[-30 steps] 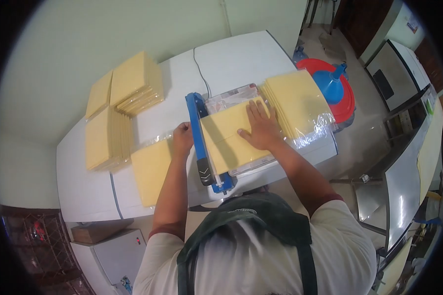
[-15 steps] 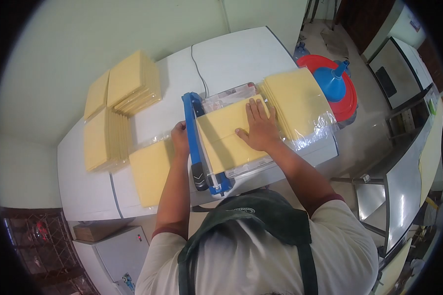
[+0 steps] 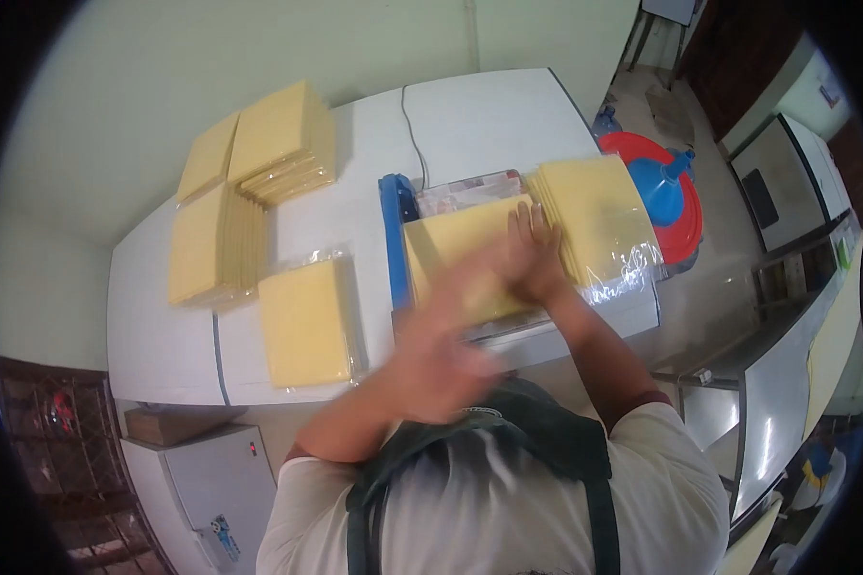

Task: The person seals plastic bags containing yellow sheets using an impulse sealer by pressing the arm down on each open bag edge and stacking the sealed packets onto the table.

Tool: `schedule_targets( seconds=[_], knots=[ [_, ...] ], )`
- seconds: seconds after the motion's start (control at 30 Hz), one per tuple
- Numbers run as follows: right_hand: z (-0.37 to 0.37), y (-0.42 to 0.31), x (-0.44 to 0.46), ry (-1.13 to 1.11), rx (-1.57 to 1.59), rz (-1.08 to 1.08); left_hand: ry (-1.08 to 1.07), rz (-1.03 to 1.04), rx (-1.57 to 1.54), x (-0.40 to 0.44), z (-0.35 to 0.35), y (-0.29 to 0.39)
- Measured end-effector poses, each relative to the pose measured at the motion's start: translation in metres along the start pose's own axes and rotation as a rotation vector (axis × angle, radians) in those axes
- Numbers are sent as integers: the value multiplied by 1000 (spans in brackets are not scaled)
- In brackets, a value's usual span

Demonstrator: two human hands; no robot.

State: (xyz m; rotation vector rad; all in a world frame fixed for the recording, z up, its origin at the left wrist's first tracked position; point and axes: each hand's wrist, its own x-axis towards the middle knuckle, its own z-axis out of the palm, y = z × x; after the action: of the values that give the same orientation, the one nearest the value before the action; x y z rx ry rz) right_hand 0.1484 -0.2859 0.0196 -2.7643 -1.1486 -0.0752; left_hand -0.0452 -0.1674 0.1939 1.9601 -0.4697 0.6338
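Observation:
A yellow packet in clear plastic (image 3: 451,235) lies on the bed beside a long blue bar-type device (image 3: 394,235) that looks like a bag sealer. My right hand (image 3: 541,259) rests at the packet's right edge, fingers stretched out, and partly covered by my other hand. Blurred by motion, my left hand (image 3: 455,350) passes over the front of the packet and device; its fingers are smeared. Several yellow packets in a fanned stack (image 3: 594,211) lie just right of my right hand. One more wrapped yellow packet (image 3: 305,324) sits left of the device.
Stacks of yellow packets (image 3: 276,134) stand at the back left of the white table (image 3: 470,115). A grey cable (image 3: 412,129) runs behind the device. Past the table's right edge are a red round lid (image 3: 686,235) and a blue funnel (image 3: 657,192). A white cabinet (image 3: 211,479) stands below left.
My left hand has left the far side of the blue device and swung right and toward me, across the packet. My right hand has shifted to the packet's right edge. The camera view has moved slightly.

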Motion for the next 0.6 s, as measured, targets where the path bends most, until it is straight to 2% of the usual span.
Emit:
schedule_targets(
  seconds=[0.03,0.07,0.13,0.2,0.27,0.37,0.47,0.5,0.6],
  knots=[
    [5,1,-3,-12,6,-21,-236,-57,-80,14,26,3],
    [8,3,-6,-28,9,-43,-239,-213,-17,7,63,-19],
    [8,3,-9,-52,0,-62,-187,-457,250,-13,108,-115],
    [9,3,-7,-72,-30,-34,20,-628,659,-40,110,-168],
    [5,0,-6,-98,-39,-27,156,-586,886,-51,87,-191],
    [-4,-4,-7,-145,-41,-13,181,-526,981,-67,59,-182],
    [-10,-8,-5,-161,-44,-4,234,-620,838,-84,53,-187],
    [-11,-9,-5,-173,-56,2,185,-619,734,-89,46,-183],
    [-14,-24,2,-192,-128,84,96,-660,770,-110,41,-178]
  ],
)
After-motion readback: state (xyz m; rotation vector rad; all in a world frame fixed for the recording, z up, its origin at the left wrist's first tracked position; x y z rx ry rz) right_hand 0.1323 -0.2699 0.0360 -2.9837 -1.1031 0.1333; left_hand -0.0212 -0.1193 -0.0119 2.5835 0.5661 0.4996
